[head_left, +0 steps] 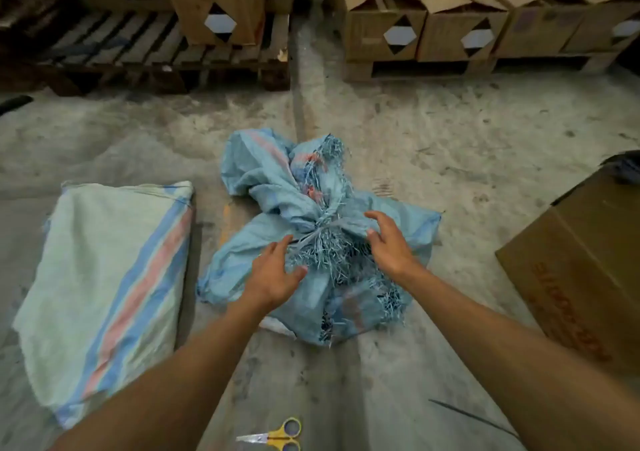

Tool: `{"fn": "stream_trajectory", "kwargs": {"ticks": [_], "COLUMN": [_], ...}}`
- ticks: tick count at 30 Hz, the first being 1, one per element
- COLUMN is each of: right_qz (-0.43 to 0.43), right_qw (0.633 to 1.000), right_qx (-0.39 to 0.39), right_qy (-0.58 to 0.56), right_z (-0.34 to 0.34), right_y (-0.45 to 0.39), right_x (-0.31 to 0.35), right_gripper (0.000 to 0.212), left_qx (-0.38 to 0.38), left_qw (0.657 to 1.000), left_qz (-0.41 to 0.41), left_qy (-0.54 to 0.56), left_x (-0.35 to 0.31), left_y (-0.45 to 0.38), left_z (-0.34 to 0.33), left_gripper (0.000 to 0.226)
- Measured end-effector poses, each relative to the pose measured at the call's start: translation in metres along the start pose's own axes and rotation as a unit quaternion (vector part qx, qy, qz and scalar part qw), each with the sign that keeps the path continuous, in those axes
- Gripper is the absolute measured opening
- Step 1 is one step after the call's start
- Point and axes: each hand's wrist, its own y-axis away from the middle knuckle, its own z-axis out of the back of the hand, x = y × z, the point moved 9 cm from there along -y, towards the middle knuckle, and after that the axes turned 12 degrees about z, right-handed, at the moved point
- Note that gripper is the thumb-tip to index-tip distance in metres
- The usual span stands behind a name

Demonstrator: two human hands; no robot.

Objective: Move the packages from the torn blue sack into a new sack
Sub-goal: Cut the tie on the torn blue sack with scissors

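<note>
Rough, stained concrete floor point(433, 132) runs under everything, with wooden pallets point(145, 48) and open cardboard boxes point(460, 31) lined up far beyond the hands. Both bare forearms reach forward and downward from the bottom corners, converging on the torn blue sack point(311, 242), which lies bunched on the floor directly under and ahead of them. Its neck is tied in a knot point(320, 227) between the two hands, with frayed blue strands spilling from it and along a tear nearer the person. The left hand point(273, 274) is palm-down, fingers spread and loosely extended, resting on or just over the sack to the left of the knot; it grips nothing. The right hand point(388, 242) hovers palm-down just right of the knot, fingers splayed and slightly bent, relaxed and holding nothing; whether its fingertips touch the fabric I cannot tell. Well left of the left hand lies a pale sack with blue and pink stripes point(104, 288). A brown carton point(581, 270) stands well right of the right arm. Yellow-handled scissors point(277, 435) lie on the floor between the forearms, close to the person
</note>
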Motion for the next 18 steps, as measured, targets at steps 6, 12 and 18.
{"fn": "stream_trajectory", "kwargs": {"ticks": [6, 12, 18], "right_qz": [-0.006, 0.056, 0.139], "right_qw": [0.969, 0.945, 0.981], "right_qx": [0.086, 0.117, -0.028], "right_qy": [0.231, 0.302, 0.135], "right_z": [-0.032, 0.0, 0.045], "right_y": [-0.02, -0.036, -0.031], "right_x": [-0.053, -0.033, 0.028], "right_gripper": [0.063, 0.023, 0.02], "left_qx": [-0.05, -0.088, -0.041], "left_qw": [0.987, 0.982, 0.996], "left_qz": [0.024, -0.054, -0.065], "left_qy": [-0.153, -0.156, -0.049], "left_x": [0.022, -0.008, -0.03], "left_y": [-0.023, -0.041, -0.028], "left_z": [-0.038, 0.012, 0.029], "left_gripper": [0.091, 0.022, 0.01]}}
